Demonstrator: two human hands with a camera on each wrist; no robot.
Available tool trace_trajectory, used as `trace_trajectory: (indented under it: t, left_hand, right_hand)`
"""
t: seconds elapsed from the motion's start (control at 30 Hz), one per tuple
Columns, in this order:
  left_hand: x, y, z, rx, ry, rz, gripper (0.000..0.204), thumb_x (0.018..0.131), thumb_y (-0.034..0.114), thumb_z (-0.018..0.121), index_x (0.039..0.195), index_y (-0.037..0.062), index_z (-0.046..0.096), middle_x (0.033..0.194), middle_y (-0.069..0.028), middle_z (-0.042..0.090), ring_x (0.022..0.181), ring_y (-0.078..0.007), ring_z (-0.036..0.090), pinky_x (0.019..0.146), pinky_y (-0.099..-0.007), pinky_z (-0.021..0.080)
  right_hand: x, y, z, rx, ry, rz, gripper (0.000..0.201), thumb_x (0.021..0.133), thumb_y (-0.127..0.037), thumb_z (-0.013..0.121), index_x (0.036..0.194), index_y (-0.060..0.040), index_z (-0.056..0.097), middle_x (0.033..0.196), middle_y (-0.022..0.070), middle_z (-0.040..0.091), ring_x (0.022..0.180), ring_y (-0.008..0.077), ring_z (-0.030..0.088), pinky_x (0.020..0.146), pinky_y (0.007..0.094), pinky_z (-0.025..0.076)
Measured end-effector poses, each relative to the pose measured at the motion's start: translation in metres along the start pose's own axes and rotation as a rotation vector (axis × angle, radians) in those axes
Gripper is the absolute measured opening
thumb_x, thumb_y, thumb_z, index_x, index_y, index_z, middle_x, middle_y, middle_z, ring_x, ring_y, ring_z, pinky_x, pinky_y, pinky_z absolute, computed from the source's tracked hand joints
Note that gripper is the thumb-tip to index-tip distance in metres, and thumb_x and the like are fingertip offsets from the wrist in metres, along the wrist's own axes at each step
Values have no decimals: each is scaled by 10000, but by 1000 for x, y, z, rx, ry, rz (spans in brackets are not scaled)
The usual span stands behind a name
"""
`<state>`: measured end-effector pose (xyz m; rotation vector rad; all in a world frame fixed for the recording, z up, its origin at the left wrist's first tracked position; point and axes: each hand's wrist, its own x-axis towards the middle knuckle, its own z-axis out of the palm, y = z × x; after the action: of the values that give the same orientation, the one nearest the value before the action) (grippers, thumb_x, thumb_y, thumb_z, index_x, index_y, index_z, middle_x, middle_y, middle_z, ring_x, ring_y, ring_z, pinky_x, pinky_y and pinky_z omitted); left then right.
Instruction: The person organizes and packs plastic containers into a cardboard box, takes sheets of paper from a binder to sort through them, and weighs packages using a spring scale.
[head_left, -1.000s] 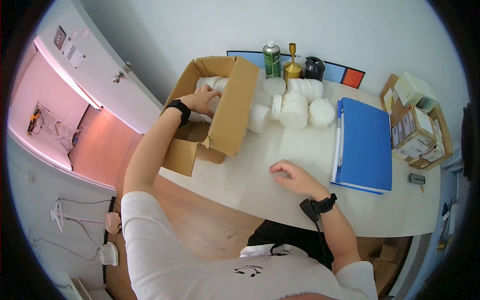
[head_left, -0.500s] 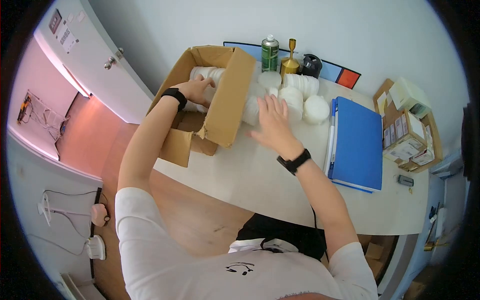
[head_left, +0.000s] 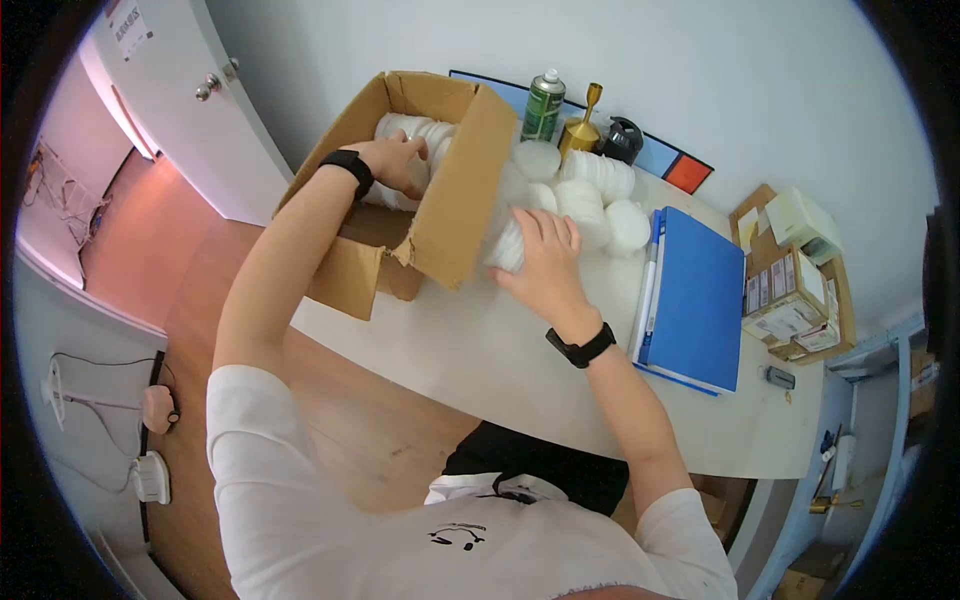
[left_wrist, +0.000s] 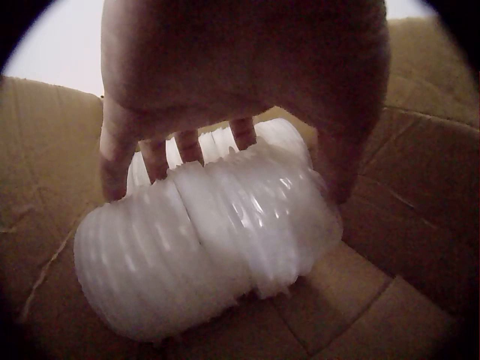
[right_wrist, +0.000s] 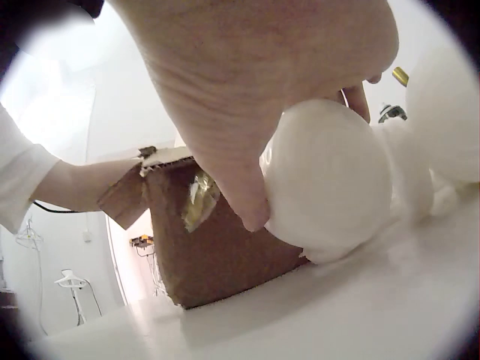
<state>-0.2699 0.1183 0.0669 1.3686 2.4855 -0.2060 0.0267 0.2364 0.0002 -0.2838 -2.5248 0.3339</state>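
Observation:
Inside the cardboard box (head_left: 465,195), my left hand (head_left: 392,165) grips a plastic-wrapped stack of white round lids (left_wrist: 247,225). The left wrist view has its fingers over the far side and the thumb at the right end. Another wrapped stack (left_wrist: 281,135) lies just behind it. My right hand (head_left: 550,270) holds a second stack of white lids (right_wrist: 330,176) on the table beside the box, thumb on the near side and fingers around the far side. More white stacks (head_left: 580,210) lie to the right of that hand.
Behind the stacks stand a green spray can (head_left: 543,108), a gold candlestick (head_left: 580,132) and a black object (head_left: 622,140). To the right lie a blue binder (head_left: 695,295) and an open carton (head_left: 840,330) of small boxes. A box flap (head_left: 345,285) hangs toward me.
My right hand has moved from the table's front up to the stack beside the box and taken hold of it. My left hand has stayed in the box. The head view has shifted.

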Motion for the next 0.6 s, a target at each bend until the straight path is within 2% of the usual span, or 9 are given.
trace_trajectory:
  t: [0.07,0.13,0.2,0.27,0.37,0.43,0.47,0.53,0.6]
  left_hand:
    - [2,-1,2,-11,-9,23,810,772,436,828,1428,189,421,1398,-230,449,1306,-445,489,1093,-499,423]
    - [-6,5,-8,1,-47,-5,906,729,572,801,1461,191,426,1486,-197,417,1370,-370,467,1116,-464,414]
    - [0,-1,-4,-11,-46,4,893,737,554,804,1456,178,433,1469,-197,429,1355,-375,474,1112,-457,417]
    - [-1,-1,-5,16,17,72,766,793,399,808,1429,177,443,1399,-222,452,1308,-425,485,1099,-474,423]
    - [2,-6,-6,-31,78,134,699,795,401,805,1385,166,514,1370,-213,488,1283,-406,513,1086,-447,436]
    - [2,-8,-8,-50,70,129,652,797,398,802,1350,156,553,1348,-208,515,1266,-393,530,1077,-435,442]
    - [2,-8,-8,-74,59,123,607,800,394,798,1315,146,593,1326,-203,542,1248,-380,546,1068,-423,449]
    - [4,-14,-9,-72,31,139,600,804,417,785,1306,144,601,1350,-182,545,1256,-364,546,1057,-430,452]
    - [6,-15,-8,-70,0,158,595,809,440,772,1297,141,610,1374,-162,548,1263,-349,545,1046,-436,455]
  right_hand:
    - [-13,3,-10,22,2,23,844,687,-299,883,1386,-27,498,1333,168,536,1300,338,469,1153,536,277]
    - [-23,8,-17,174,-53,79,852,705,-297,874,1409,-27,477,1393,197,503,1311,369,461,1144,508,312]
    - [-29,14,-19,241,-42,72,861,711,-297,873,1418,-21,466,1409,208,490,1309,383,459,1132,498,334]
    - [-36,20,-17,311,-27,62,870,717,-296,873,1427,-16,454,1424,220,477,1307,397,456,1119,489,356]
    - [-41,23,-18,232,-59,29,887,729,-297,873,1443,-7,434,1388,230,484,1295,413,462,1086,471,397]
    - [-43,19,-25,381,-135,109,816,730,-300,876,1368,6,471,1344,228,497,1280,412,476,1067,452,418]
    - [-47,20,-25,383,-131,112,816,730,-300,876,1368,6,471,1344,228,497,1280,412,476,1067,452,418]
    - [-58,30,-21,494,-137,220,695,731,-297,876,1253,-14,515,1318,222,500,1260,414,487,1047,430,439]
    - [-66,42,-22,463,-175,230,668,720,-293,881,1213,-24,520,1329,230,492,1255,413,492,1049,434,432]
